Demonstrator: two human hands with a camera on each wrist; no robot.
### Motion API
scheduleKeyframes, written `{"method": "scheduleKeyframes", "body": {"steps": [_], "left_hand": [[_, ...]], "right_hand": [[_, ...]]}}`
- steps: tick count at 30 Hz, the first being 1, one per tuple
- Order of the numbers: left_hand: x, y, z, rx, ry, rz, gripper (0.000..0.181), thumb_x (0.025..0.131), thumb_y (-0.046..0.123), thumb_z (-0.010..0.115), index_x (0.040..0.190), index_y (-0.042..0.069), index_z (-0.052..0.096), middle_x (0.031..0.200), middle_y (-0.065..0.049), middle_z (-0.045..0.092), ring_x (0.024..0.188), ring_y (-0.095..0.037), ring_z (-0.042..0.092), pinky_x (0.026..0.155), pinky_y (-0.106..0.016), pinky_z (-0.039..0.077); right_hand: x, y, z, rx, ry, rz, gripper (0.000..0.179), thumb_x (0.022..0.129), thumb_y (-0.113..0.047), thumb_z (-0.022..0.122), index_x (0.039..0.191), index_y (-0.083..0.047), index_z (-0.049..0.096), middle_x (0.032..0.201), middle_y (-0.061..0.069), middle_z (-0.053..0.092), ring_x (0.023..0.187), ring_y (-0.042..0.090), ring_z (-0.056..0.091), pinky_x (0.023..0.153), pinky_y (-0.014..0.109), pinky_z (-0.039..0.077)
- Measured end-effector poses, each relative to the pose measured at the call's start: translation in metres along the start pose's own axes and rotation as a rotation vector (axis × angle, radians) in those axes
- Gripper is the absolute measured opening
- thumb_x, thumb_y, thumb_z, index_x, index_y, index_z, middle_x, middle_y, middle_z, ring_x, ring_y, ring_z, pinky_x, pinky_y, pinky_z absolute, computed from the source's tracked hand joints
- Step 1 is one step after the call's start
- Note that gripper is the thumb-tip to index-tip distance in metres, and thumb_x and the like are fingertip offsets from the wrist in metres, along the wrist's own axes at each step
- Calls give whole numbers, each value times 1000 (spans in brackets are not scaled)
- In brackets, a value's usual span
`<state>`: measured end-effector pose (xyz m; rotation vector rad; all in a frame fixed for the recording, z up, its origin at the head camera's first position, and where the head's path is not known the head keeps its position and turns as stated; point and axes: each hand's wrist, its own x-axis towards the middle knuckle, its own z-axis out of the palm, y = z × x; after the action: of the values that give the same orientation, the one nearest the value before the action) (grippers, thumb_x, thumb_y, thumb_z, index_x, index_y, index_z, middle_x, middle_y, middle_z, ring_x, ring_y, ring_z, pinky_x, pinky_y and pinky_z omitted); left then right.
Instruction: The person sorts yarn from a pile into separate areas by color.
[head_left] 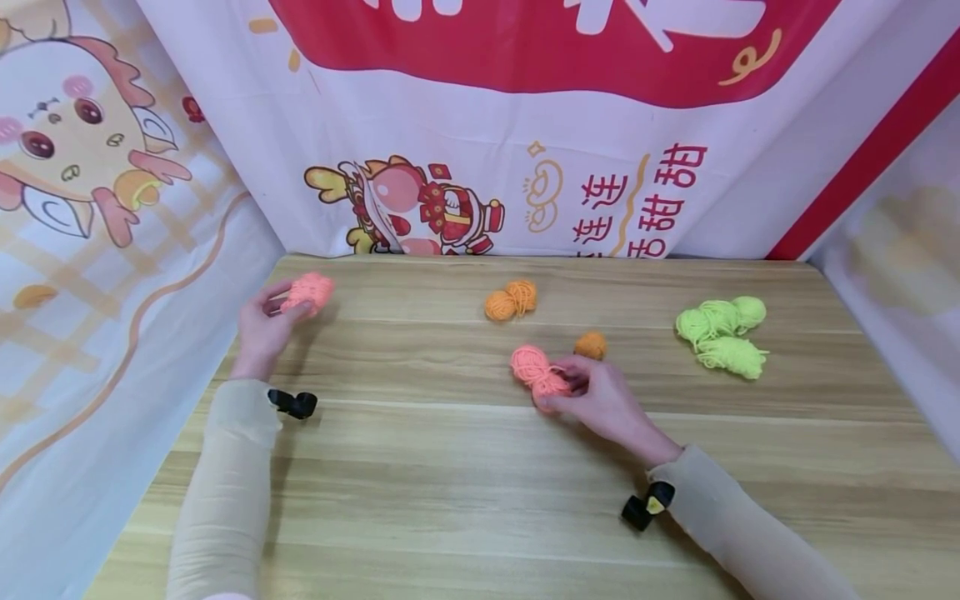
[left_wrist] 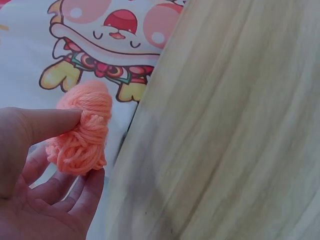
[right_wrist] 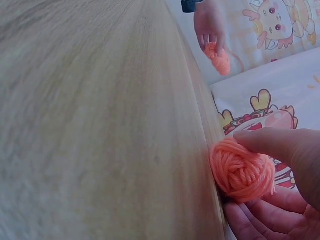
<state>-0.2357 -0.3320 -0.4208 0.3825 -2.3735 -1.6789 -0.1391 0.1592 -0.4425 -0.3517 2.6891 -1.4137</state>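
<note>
At the table's far left corner, my left hand (head_left: 264, 325) pinches a small pink yarn skein (head_left: 309, 293) between thumb and fingers. The left wrist view shows the thumb across the middle of this skein (left_wrist: 86, 127), with fingertips beneath it. Near the table's middle, my right hand (head_left: 596, 396) grips a second pink yarn skein (head_left: 534, 368), narrowed at its waist. In the right wrist view, the thumb lies on top of that skein's round end (right_wrist: 242, 170) and the fingers curl below. An orange yarn ball (head_left: 591, 345) sits just beyond the right knuckles, partly hidden.
An orange yarn skein (head_left: 512, 301) lies farther back, near the table's middle. Light green yarn skeins (head_left: 720, 329) are grouped at the right. Printed cloth (head_left: 465, 125) hangs along the back edge of the wooden table (head_left: 420, 492), and more cloth covers both sides.
</note>
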Motion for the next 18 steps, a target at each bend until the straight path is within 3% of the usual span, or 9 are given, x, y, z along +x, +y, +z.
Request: {"method": "scheduleKeyframes", "body": {"steps": [11,18], "left_hand": [[4,-9,-8,31,7,-29,58,92,11,76,145,0,53,104,-1,63,88,-4,58,69,-14,52],[9,-17,-10,47,-8,-53,60,94,13,75,147,1,50,110,-3,61,90,-3,58,74,-15,53]], "right_hand": [[0,2,1,17,-4,-12,54,79,-27,91,123,-5,70,106,3,71,87,17,66,77,35,56],[-1,1,1,24,-6,-9,54,79,-27,91,123,-4,70,106,4,71,87,17,65,77,36,56]]}}
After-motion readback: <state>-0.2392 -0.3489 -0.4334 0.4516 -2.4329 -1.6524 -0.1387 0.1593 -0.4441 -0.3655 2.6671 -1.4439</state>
